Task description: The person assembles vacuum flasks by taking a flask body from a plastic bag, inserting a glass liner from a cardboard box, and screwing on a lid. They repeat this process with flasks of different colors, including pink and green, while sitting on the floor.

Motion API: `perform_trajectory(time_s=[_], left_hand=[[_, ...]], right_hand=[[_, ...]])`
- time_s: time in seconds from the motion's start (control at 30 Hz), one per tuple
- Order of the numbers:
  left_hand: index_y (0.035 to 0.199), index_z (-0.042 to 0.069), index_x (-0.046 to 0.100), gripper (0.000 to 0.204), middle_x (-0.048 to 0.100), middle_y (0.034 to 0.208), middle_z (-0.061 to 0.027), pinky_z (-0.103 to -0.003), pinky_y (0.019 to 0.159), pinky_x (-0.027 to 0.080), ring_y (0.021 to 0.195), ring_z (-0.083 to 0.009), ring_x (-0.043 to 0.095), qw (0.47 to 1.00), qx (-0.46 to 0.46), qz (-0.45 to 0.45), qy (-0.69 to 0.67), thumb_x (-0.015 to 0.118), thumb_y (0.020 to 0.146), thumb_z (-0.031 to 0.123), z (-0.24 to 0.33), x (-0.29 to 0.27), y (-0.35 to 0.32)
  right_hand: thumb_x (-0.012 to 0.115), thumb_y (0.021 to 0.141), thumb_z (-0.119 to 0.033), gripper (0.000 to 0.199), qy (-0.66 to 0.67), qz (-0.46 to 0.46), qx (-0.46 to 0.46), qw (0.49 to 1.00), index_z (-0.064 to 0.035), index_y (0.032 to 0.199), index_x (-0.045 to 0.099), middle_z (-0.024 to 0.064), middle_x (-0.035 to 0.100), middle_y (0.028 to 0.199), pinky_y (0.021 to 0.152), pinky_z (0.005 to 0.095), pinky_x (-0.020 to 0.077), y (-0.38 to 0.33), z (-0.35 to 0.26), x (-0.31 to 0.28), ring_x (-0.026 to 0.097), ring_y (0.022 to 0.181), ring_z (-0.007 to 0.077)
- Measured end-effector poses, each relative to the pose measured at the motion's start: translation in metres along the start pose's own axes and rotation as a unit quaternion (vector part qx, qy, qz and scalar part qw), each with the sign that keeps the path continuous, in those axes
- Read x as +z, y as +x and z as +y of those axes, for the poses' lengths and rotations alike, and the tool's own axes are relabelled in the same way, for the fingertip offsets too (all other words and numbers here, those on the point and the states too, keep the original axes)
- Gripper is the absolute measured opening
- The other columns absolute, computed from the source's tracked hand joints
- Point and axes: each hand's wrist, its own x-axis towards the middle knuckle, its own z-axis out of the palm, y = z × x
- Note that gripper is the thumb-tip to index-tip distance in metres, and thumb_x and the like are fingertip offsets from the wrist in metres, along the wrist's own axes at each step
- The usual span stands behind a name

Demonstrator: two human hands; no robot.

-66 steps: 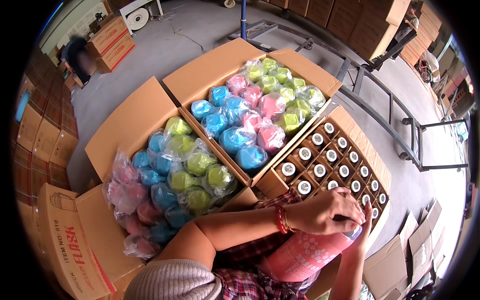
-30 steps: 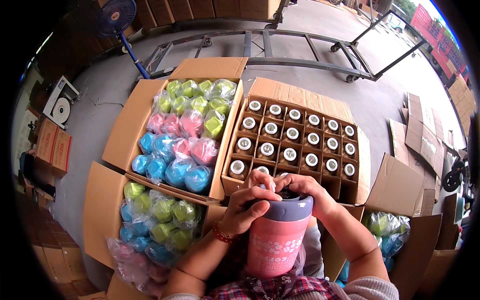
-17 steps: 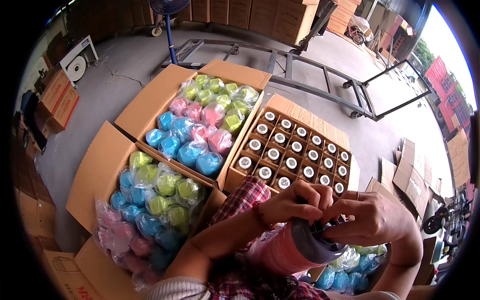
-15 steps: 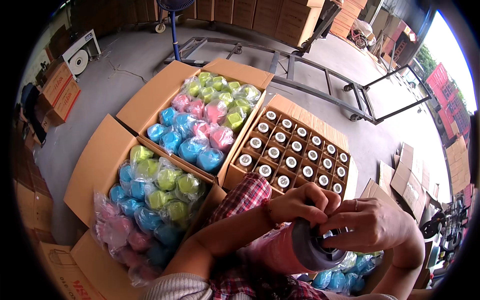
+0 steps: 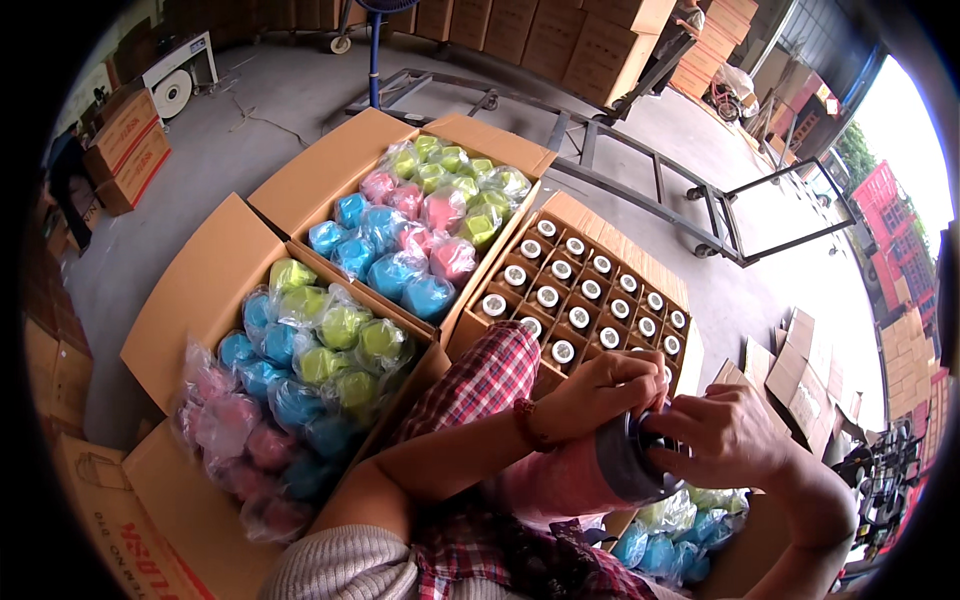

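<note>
A pink bottle (image 5: 545, 485) with a dark grey top (image 5: 630, 462) lies tilted across my lap, low and right of centre. My left hand (image 5: 600, 392) grips it near the neck from above. Fingers of my right hand (image 5: 722, 437) are closed over the grey top. Just beyond my hands stands a cardboard box with a divider grid (image 5: 592, 232) filled with several upright bottles showing white caps (image 5: 548, 296).
Two open cartons (image 5: 190, 300) hold bagged pink, blue and green items (image 5: 320, 345); the farther carton (image 5: 330, 170) also. More bagged ones (image 5: 670, 540) lie at lower right. Flat cardboard (image 5: 790, 360), a metal trolley frame (image 5: 700, 170) and stacked boxes (image 5: 125, 150) surround.
The view swung from the cartons on the left back toward the divider box. The pink bottle tipped from upright to lying sideways, with both hands staying on its top.
</note>
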Motion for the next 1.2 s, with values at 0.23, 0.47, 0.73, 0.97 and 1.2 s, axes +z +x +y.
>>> perform_trajectory(time_s=[0.23, 0.47, 0.73, 0.97, 1.2], left_hand=[[0.076, -0.001, 0.053, 0.022, 0.050, 0.067, -0.0084, -0.032, 0.060, 0.041, 0.063, -0.0169, 0.052, 0.942, 0.065, 0.179, 0.276, 0.048, 0.094, 0.011, -0.032, -0.002, 0.002], [0.073, 0.000, 0.054, 0.026, 0.048, 0.065, -0.0036, -0.029, 0.056, 0.038, 0.060, -0.0098, 0.046, 0.934, 0.057, 0.221, 0.274, 0.049, 0.095, 0.013, -0.023, -0.043, 0.001], [0.069, 0.002, 0.053, 0.043, 0.068, 0.076, -0.0139, -0.033, 0.080, 0.048, 0.073, -0.0180, 0.061, 0.973, -0.002, 0.143, 0.179, 0.037, 0.102, 0.025, -0.009, -0.061, -0.002], [0.125, 0.001, 0.051, 0.082, 0.056, 0.123, -0.0132, -0.037, 0.105, 0.035, 0.116, -0.0249, 0.053, 0.989, -0.066, 0.029, -0.132, 0.026, 0.091, 0.072, 0.005, -0.057, -0.011], [0.112, -0.003, 0.060, 0.038, 0.061, 0.110, -0.0111, -0.031, 0.087, 0.044, 0.101, -0.0177, 0.057, 0.949, -0.031, 0.015, 0.312, 0.052, 0.094, 0.028, 0.009, -0.072, -0.018]], right_hand=[[0.069, 0.081, -0.030, 0.036, 0.134, -0.056, 0.269, 0.952, -0.0055, 0.103, 0.055, 0.0121, 0.069, 0.080, 0.066, 0.0405, 0.0515, 0.010, 0.044, 0.042, 0.068, 0.076, 0.0300], [0.071, 0.082, -0.029, 0.028, 0.088, 0.169, 0.175, 0.966, -0.0065, 0.094, 0.060, 0.0092, 0.067, 0.099, 0.088, 0.0437, 0.0468, 0.018, 0.024, 0.048, 0.065, 0.095, 0.0250], [0.053, 0.081, -0.022, 0.019, -0.041, 0.324, -0.066, 0.943, -0.0101, 0.089, 0.066, 0.0055, 0.060, 0.115, 0.113, 0.0656, 0.0078, 0.009, -0.043, 0.186, 0.038, 0.135, 0.0263], [0.055, 0.078, -0.016, 0.009, -0.056, 0.527, 0.086, 0.843, -0.0096, 0.075, 0.060, -0.0002, 0.060, 0.098, 0.111, 0.0671, 0.0065, 0.037, -0.001, 0.101, 0.047, 0.125, 0.0201], [0.066, 0.077, -0.024, 0.014, 0.040, 0.572, 0.101, 0.813, -0.0123, 0.084, 0.062, -0.0004, 0.057, 0.097, 0.106, 0.0691, 0.0156, 0.059, 0.040, 0.094, 0.047, 0.119, 0.0221]])
